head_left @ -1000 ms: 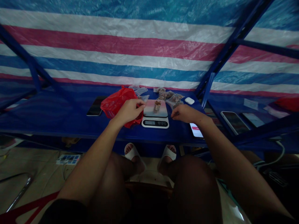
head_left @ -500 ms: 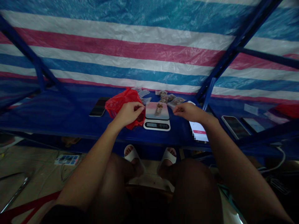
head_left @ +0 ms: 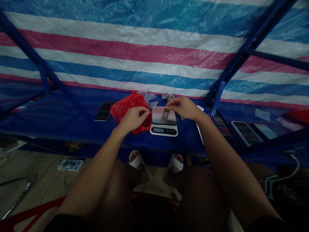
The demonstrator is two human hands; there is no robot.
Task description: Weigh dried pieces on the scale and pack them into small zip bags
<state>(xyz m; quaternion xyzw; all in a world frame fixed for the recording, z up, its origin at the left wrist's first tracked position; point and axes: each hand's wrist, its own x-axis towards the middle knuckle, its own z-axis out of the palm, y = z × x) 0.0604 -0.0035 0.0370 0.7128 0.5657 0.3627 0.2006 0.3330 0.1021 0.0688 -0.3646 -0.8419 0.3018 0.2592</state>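
A white kitchen scale (head_left: 164, 130) stands on the blue shelf (head_left: 72, 125), with a small open bag of brown bits (head_left: 165, 112) upright on its platform. My right hand (head_left: 183, 108) hovers just over that bag, fingers pinched together at its top; what they hold is too small to make out. My left hand (head_left: 134, 118) is closed on the edge of a red plastic bag (head_left: 126, 105) lying left of the scale. Small clear filled bags (head_left: 167, 96) lie behind the scale, partly hidden by my right hand.
A dark phone (head_left: 104, 111) lies on the shelf left of the red bag. More phones (head_left: 246, 132) rest on the shelf to the right. Blue metal uprights (head_left: 218, 93) flank the space, a striped tarp hangs behind. My knees and sandalled feet (head_left: 136, 158) are below.
My right hand has moved from the right side of the scale up and left to above the small bag on the platform. My left hand has stayed on the red bag.
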